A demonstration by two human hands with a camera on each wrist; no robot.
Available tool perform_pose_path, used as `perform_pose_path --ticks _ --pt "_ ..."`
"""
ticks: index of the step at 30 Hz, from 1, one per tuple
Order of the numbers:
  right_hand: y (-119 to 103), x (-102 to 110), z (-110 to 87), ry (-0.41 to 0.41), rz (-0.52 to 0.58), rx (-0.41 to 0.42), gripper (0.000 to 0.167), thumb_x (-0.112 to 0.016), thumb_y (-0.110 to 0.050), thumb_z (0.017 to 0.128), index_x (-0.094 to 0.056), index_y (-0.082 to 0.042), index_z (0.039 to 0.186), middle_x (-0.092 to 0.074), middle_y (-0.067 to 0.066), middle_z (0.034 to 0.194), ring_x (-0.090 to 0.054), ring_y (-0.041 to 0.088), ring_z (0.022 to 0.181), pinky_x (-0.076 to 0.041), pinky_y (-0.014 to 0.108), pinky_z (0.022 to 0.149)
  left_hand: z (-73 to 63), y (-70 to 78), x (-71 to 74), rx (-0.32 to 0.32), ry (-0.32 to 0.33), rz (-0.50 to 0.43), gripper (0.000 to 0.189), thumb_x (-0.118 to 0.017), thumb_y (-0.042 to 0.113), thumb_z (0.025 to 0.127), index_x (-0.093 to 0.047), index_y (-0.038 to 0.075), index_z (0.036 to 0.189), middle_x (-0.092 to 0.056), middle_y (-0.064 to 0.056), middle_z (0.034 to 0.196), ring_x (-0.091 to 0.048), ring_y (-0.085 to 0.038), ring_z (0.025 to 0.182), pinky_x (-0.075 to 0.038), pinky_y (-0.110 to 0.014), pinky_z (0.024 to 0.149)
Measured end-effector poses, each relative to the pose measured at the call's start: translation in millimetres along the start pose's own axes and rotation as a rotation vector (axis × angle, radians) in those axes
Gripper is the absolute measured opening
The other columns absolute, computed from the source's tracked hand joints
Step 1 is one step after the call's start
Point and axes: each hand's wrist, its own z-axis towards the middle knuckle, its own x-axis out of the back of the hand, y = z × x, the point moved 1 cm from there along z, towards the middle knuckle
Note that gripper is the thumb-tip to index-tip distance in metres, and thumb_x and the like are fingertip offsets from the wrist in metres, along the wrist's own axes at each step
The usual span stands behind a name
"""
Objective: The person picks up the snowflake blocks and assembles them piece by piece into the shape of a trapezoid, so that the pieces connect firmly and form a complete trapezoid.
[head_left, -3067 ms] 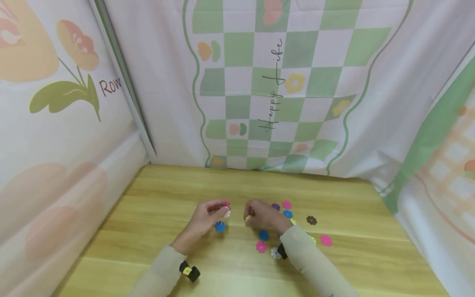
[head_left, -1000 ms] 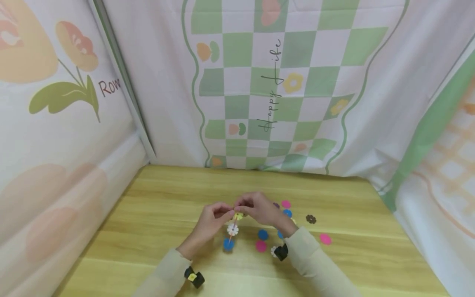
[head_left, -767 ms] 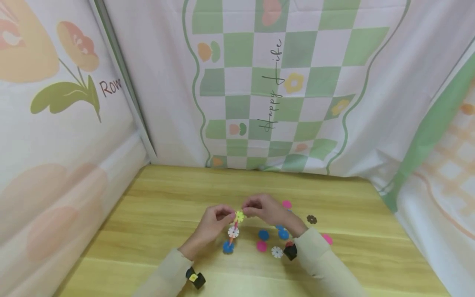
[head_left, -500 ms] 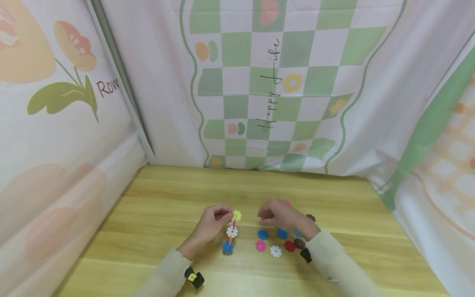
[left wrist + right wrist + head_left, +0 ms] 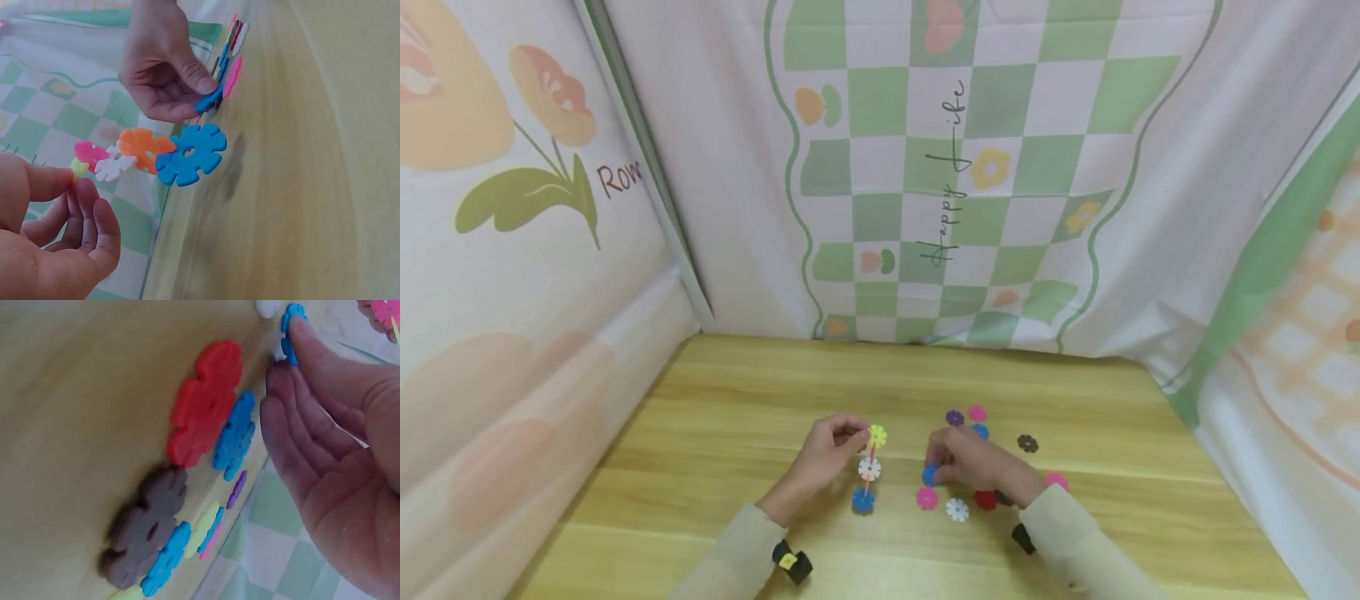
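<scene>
My left hand (image 5: 826,454) pinches the yellow snowflake disc (image 5: 877,435) at the upper end of a chain of interlocking plastic discs. Below it in the chain come a pink disc (image 5: 86,153), a white disc (image 5: 869,469), an orange disc (image 5: 132,144) and, at the bottom, a blue disc (image 5: 862,501). In the left wrist view the chain hangs off the fingertips, clear of the tabletop. To the right, my right hand (image 5: 973,458) pinches a separate blue snowflake disc (image 5: 930,476) between thumb and fingers, low over the table; the fingers partly cover it.
Loose discs lie around my right hand: pink (image 5: 927,498), white (image 5: 957,510), red (image 5: 206,403), purple (image 5: 954,417), brown (image 5: 1027,443) and several others. The wooden table (image 5: 752,375) meets a checkered curtain (image 5: 880,217) at the back.
The yellow disc, earlier in my right hand, now sits on the chain. My right hand has let go of it, moved right and down, and taken a blue disc; the left stays nearly still.
</scene>
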Motion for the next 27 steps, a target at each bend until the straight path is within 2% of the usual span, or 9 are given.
perform_pose_path --ticks 3,9,12,16,22,27 --pt "0.9 3.3 3.2 0.058 0.039 -0.033 0.005 -0.076 -0.012 0.097 -0.071 -0.014 0.097 -0.074 -0.005 0.092 -0.069 0.008 0.087 -0.06 0.022 0.078 0.1 -0.2 -0.1 -0.003 0.003 0.001 0.016 -0.063 0.01 0.106 -0.071 -0.001 0.113 -0.071 -0.016 0.106 -0.066 -0.016 0.093 -0.059 -0.023 0.083" --pt "-6.7 13.5 10.5 0.175 0.051 -0.04 0.007 -0.074 -0.012 0.098 -0.071 -0.018 0.099 -0.073 -0.007 0.092 -0.07 0.014 0.088 -0.06 0.023 0.079 -0.7 0.3 -0.5 -0.003 0.0 0.008 0.015 -0.062 0.009 0.106 -0.071 -0.002 0.112 -0.07 -0.015 0.105 -0.065 -0.015 0.093 -0.061 -0.027 0.085" --pt "-12.6 17.7 14.2 0.223 0.043 -0.01 0.004 -0.075 -0.015 0.098 -0.071 -0.016 0.099 -0.074 -0.006 0.092 -0.072 0.016 0.088 -0.06 0.023 0.078 -1.9 1.1 -1.0 0.01 -0.004 0.011 0.015 -0.062 0.008 0.106 -0.071 -0.001 0.113 -0.07 -0.015 0.106 -0.066 -0.015 0.093 -0.062 -0.03 0.086" --pt "-19.2 19.8 20.4 0.3 0.084 0.05 0.008 -0.075 -0.019 0.099 -0.072 -0.011 0.098 -0.076 -0.004 0.093 -0.073 0.014 0.088 -0.061 0.024 0.08 -3.0 2.2 -1.5 0.012 -0.007 -0.001 0.016 -0.062 0.009 0.106 -0.07 -0.002 0.114 -0.07 -0.015 0.106 -0.067 -0.016 0.094 -0.063 -0.031 0.087" --pt "-28.2 15.0 27.8 0.44 0.082 0.125 0.007 -0.079 -0.014 0.094 -0.073 -0.017 0.096 -0.077 -0.005 0.091 -0.072 0.005 0.085 -0.063 0.025 0.081 -2.1 2.8 -1.0 0.029 -0.007 -0.022 0.019 -0.062 0.012 0.106 -0.07 -0.002 0.117 -0.071 -0.015 0.108 -0.068 -0.015 0.095 -0.062 -0.026 0.088" --pt "-31.5 7.9 31.8 0.472 0.099 0.201 0.01 -0.08 -0.008 0.093 -0.073 -0.015 0.095 -0.077 -0.003 0.091 -0.072 0.006 0.084 -0.064 0.026 0.081 -1.5 2.9 -0.7 0.022 -0.014 -0.034 0.021 -0.062 0.013 0.107 -0.069 -0.003 0.118 -0.071 -0.015 0.11 -0.069 -0.016 0.097 -0.062 -0.026 0.089"
